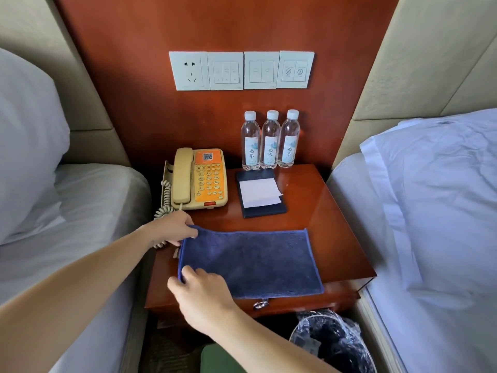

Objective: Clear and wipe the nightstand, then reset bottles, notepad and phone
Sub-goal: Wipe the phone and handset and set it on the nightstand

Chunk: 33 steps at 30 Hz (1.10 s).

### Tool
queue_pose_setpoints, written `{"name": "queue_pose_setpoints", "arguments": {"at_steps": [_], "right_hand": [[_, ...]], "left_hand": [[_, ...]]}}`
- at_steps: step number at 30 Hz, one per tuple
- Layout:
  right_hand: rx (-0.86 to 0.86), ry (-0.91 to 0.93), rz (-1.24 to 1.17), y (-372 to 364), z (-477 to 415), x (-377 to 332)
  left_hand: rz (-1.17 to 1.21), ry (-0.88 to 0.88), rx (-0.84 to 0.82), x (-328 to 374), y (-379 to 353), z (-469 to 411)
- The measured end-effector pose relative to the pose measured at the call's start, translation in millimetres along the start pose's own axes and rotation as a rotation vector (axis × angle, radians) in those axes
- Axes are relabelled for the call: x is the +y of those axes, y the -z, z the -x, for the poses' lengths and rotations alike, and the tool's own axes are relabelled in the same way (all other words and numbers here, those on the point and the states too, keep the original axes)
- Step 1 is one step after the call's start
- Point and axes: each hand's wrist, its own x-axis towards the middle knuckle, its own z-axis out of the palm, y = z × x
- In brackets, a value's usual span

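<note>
A folded dark blue cloth [250, 261] lies flat on the front half of the glossy wooden nightstand [317, 211]. My left hand [174, 227] pinches the cloth's far left corner. My right hand [201, 289] pinches its near left corner. Behind the cloth, a beige and orange phone [200, 179] sits at the back left, its coiled cord hanging off the left edge. A dark notepad holder with white paper [259, 193] lies in the middle. Three water bottles [270, 141] stand in a row against the back panel.
Beds with white linen flank the nightstand, a pillow [24, 146] at the left. A socket and switch panel [242, 70] is on the wooden wall. A bin with a clear liner [330, 343] stands below the front right, under the drawer handle [261, 304].
</note>
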Motion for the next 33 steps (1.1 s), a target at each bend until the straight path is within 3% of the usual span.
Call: {"name": "queue_pose_setpoints", "arguments": {"at_steps": [5,12,14,21,28,33], "right_hand": [[0.246,-0.336,-0.444,34,17,23],[0.501,-0.656,-0.7,63,72,77],[0.518,-0.744,-0.731,64,89,93],[0.479,-1.062,-0.842,43,128,123],[0.429,-1.198,-0.882,26,143,133],[0.376,-1.252,-0.734,21,147,137]], "left_hand": [[0.277,-0.073,0.036,35,10,11],[0.44,-0.165,-0.084,113,3,8],[0.378,-0.182,-0.106,136,-7,5],[-0.221,-0.46,-0.112,187,-57,-17],[-0.4,-0.537,-0.067,204,-95,-23],[-0.392,-0.523,-0.021,197,-109,-34]]}}
